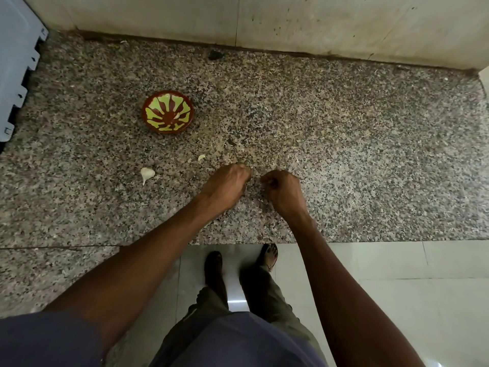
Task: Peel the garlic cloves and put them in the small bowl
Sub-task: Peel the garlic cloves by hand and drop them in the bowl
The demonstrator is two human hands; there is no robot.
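Note:
A small red bowl [168, 112] with a yellow-green pattern stands on the speckled granite counter [344, 144], and a pale peeled clove [176, 116] lies inside it. An unpeeled garlic piece with a stem [146, 174] lies left of my hands. A loose pale clove [201, 157] rests between it and my left hand. My left hand [227, 184] and my right hand [281, 190] hover close together above the counter, a small gap between them. Both have their fingers curled tight. A pale scrap shows at my right fingertips; what my left hand holds is hidden.
A tiled wall [264, 19] runs along the back of the counter. A white ridged appliance [16, 62] stands at the far left. A dark lump [215, 55] lies near the wall. Below the counter's front edge are floor tiles [397, 300] and my feet.

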